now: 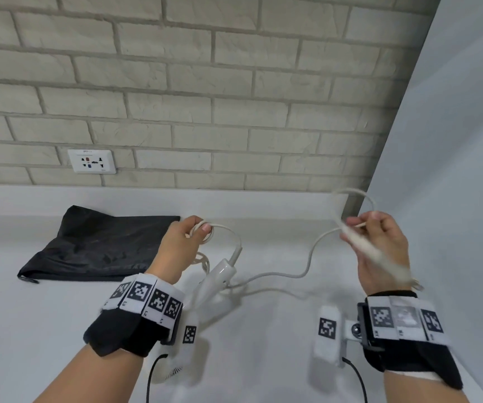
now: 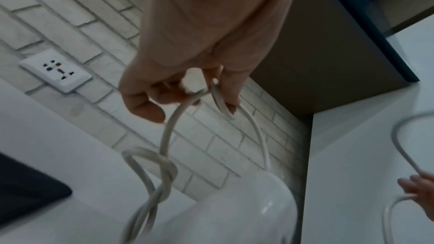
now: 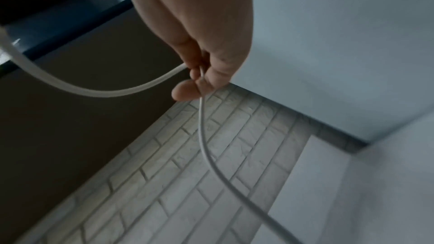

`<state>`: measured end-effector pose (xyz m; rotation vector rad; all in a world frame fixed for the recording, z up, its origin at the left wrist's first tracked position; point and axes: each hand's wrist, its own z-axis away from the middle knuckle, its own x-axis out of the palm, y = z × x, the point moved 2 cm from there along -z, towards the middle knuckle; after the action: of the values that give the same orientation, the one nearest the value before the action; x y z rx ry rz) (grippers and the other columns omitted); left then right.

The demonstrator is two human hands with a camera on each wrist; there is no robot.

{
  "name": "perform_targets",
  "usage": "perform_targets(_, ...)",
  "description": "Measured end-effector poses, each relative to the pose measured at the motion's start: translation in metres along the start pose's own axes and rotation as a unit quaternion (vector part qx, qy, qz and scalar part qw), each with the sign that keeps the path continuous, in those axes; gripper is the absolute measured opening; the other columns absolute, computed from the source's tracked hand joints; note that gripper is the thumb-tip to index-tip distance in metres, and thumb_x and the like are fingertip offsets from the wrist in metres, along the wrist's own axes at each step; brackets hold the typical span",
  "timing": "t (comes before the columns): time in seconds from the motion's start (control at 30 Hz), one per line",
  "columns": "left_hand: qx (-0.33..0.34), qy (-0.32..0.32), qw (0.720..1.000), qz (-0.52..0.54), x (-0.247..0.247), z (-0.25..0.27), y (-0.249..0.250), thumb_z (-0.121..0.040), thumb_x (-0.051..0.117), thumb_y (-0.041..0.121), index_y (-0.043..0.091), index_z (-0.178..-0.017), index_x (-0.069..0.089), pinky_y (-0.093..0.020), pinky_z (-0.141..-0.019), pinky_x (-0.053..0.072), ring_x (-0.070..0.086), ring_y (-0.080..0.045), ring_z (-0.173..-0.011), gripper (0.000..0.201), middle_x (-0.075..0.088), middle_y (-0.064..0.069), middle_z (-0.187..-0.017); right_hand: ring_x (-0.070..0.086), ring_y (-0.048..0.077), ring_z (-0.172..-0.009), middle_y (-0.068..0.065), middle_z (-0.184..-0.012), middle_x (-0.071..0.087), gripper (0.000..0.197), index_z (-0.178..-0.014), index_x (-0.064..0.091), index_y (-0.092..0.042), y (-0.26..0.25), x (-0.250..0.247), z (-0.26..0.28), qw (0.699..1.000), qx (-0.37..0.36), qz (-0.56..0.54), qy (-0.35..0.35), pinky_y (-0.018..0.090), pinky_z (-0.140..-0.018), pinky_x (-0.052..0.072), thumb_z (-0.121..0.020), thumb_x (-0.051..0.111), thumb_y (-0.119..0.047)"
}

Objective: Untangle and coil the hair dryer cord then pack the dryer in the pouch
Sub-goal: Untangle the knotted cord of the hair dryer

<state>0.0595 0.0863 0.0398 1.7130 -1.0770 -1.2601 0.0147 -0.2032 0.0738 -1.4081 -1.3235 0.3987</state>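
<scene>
White cord (image 1: 301,273) between 2 hands

White counter (image 1: 60,330) (maybe matte), black pouch (image 1: 100,245)

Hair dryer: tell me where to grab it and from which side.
Grip the hair dryer by its slim handle, coming from above on the right. The handle tilts up off the counter toward the cord exit, while the left hand holding cord loops crowds its left side.
</scene>
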Motion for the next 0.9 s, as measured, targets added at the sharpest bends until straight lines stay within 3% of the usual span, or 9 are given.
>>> perform_targets(0.1,0.012,-0.005,1.0,-0.01,-0.005,0.001,0.008,-0.089,0.056,0.022,0.011,-0.084,0.067,-0.008,-0.04,0.039,0.04,-0.017,-0.059,0.016,0.048,-0.016,-0.079,0.059,0.004,-0.052,0.007,-0.077,0.057,0.023,-0.077,0.053,-0.014,0.014,0.003,0.003,0.996,-0.009,0.087,-0.036,0.017,-0.057,0.054,-0.096,0.04,-0.01)
perform_targets(0.2,-0.001,-0.012,0.999,0.051,-0.01,0.002,0.014,-0.086,0.061,0.02,0.015,-0.083,0.07,-0.031,-0.064,0.055,0.049,-0.019,-0.058,0.011,0.048,-0.015,-0.076,0.062,0.008,-0.068,0.002,-0.082,0.061,0.018,-0.08,0.056,-0.02,0.029,0.007,0.008,0.977,-0.041,0.196,-0.075,0.024,-0.074,0.053,-0.094,0.046,-0.015)
perform_targets(0.27,0.008,-0.014,0.997,0.078,-0.014,0.005,0.018,-0.085,0.062,0.015,0.017,-0.078,0.07,-0.038,-0.074,0.047,0.052,-0.022,-0.066,0.011,0.051,-0.015,-0.071,0.062,0.011,-0.077,0.002,-0.086,0.063,0.019,-0.08,0.056,-0.028,0.033,0.011,0.011,0.965,-0.063,0.236,-0.093,0.024,-0.078,0.05,-0.091,0.05,-0.014)
perform_targets(0.43,0.051,-0.021,0.988,0.142,-0.016,0.013,0.03,-0.084,0.06,0.004,0.012,-0.084,0.07,-0.024,-0.083,0.043,0.057,-0.021,-0.091,0.013,0.065,-0.025,-0.102,0.056,0.0,-0.085,-0.011,-0.096,0.053,0.018,-0.089,0.063,-0.021,0.041,0.019,0.019,0.893,-0.135,0.376,-0.207,0.004,-0.074,0.042,-0.088,0.055,-0.005)
perform_targets(0.57,0.097,-0.029,0.975,0.2,-0.013,0.016,0.04,-0.081,0.06,-0.003,0.016,-0.078,0.071,-0.011,-0.089,0.045,0.06,-0.014,-0.111,0.022,0.055,-0.015,-0.099,0.048,0.012,-0.084,-0.003,-0.107,0.041,0.028,-0.116,0.058,-0.015,0.05,0.019,0.019,0.81,-0.061,0.528,-0.247,0.012,-0.074,0.033,-0.088,0.056,-0.019)
perform_targets(0.67,0.149,-0.077,0.96,0.223,-0.005,0.025,0.047,-0.076,0.062,-0.005,0.023,-0.072,0.075,-0.021,-0.104,0.038,0.059,-0.016,-0.112,0.031,0.045,-0.005,-0.085,0.049,0.006,-0.07,0.004,-0.1,0.052,0.022,-0.107,0.062,-0.013,0.043,0.032,0.02,0.878,-0.002,0.428,-0.216,0.012,-0.065,0.036,-0.091,0.051,-0.025)
perform_targets(0.73,0.19,-0.1,0.962,0.168,0.003,0.031,0.051,-0.074,0.067,-0.001,0.023,-0.074,0.076,-0.021,-0.104,0.038,0.058,-0.021,-0.103,0.025,0.042,0.0,-0.083,0.055,0.014,-0.07,0.011,-0.093,0.06,0.034,-0.105,0.061,-0.009,0.041,0.047,0.023,0.928,0.128,0.27,-0.221,0.02,-0.063,0.044,-0.094,0.042,-0.035)
perform_targets(0.8,0.247,-0.132,0.957,0.077,0.012,0.038,0.056,-0.072,0.071,0.007,0.022,-0.078,0.076,-0.016,-0.093,0.041,0.056,-0.015,-0.09,0.017,0.041,0.006,-0.079,0.061,0.022,-0.077,0.015,-0.09,0.063,0.05,-0.107,0.056,-0.005,0.038,0.062,0.024,0.933,0.23,0.151,-0.231,0.028,-0.063,0.051,-0.092,0.035,-0.048)
perform_targets(0.9,0.312,-0.189,0.93,-0.036,0.026,0.05,0.058,-0.073,0.067,0.009,0.017,-0.08,0.076,-0.014,-0.075,0.042,0.049,-0.002,-0.076,0.014,0.041,0.013,-0.075,0.064,0.022,-0.073,0.012,-0.08,0.065,0.052,-0.092,0.057,-0.006,0.031,0.075,0.02,0.924,0.254,0.092,-0.271,0.031,-0.065,0.054,-0.086,0.041,-0.055)
